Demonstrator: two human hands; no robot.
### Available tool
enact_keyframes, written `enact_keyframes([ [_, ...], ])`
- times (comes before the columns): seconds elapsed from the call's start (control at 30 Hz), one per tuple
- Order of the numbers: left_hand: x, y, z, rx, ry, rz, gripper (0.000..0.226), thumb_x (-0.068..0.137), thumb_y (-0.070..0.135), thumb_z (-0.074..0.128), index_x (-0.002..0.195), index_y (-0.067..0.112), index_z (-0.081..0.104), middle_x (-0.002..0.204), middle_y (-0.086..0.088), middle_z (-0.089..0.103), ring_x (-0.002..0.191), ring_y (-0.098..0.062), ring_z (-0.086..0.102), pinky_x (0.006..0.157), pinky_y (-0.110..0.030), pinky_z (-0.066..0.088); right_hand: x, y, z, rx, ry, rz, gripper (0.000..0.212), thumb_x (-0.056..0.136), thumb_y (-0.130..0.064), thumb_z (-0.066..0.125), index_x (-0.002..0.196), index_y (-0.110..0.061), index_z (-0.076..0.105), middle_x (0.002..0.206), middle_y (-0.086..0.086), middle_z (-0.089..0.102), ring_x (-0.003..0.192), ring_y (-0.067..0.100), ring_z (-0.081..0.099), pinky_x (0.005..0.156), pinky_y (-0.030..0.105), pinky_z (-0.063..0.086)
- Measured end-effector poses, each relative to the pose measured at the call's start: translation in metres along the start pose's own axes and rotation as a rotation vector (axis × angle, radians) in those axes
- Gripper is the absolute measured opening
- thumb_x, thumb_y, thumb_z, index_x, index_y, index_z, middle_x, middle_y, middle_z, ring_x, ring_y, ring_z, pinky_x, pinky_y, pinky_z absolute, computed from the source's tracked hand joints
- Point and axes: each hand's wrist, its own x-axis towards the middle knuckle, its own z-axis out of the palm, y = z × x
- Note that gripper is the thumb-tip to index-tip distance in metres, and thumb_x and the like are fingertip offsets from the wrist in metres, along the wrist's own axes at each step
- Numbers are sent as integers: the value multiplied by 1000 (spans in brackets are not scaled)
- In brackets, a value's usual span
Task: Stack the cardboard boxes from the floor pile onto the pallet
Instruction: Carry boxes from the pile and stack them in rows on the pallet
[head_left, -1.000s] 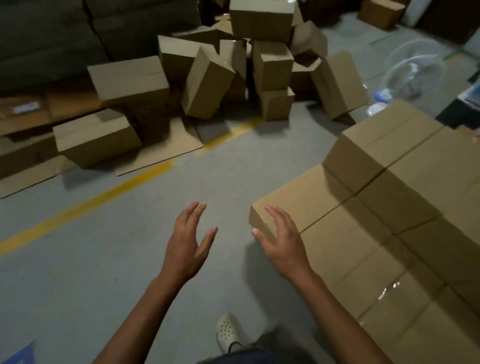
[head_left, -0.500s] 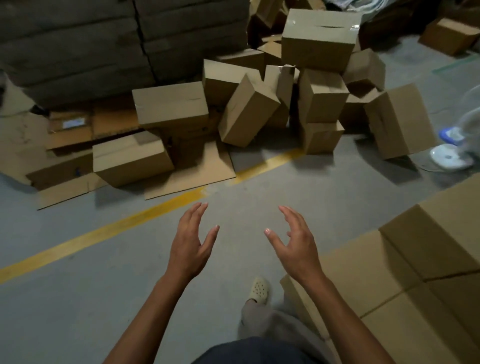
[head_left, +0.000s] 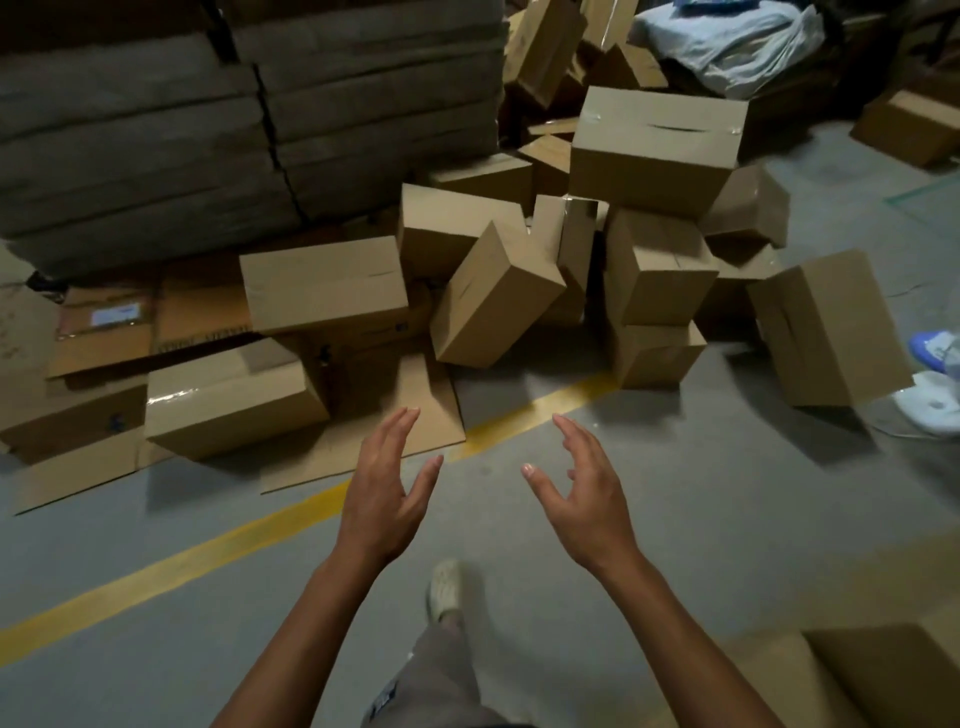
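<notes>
Reaching left hand (head_left: 382, 501), right hand (head_left: 587, 496), palms facing

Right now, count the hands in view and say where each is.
2. The left hand hovers open above the yellow floor line; the right hand hovers open beside it over grey floor. Both hold nothing.

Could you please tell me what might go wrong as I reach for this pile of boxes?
The large top box is perched on smaller boxes; pulling one from beneath could topple it.
The tilted box leans against its neighbours and may slide once they are moved.
The flattened cardboard sheet lies on the floor just ahead of the foot and might slip when stepped on.
</notes>
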Motion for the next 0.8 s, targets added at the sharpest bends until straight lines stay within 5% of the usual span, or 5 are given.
enact_keyframes([
  [0.53,413,-40,61,43,-117,105,61,99,37,58,154,21,37,156,-3,39,143,-17,36,111,-36,37,382,5,11,64,73,99,71,95,-43,65,155,-32,29,156,-6,37,139,12,40,109,41,46],
  [0.8,576,-47,116,-82,-140,-78,58,100,34,57,152,17,38,153,-4,41,127,-4,36,100,-29,37,558,47,3,52,45,148,70,94,-46,63,155,-30,32,154,-5,40,138,13,42,108,46,47],
])
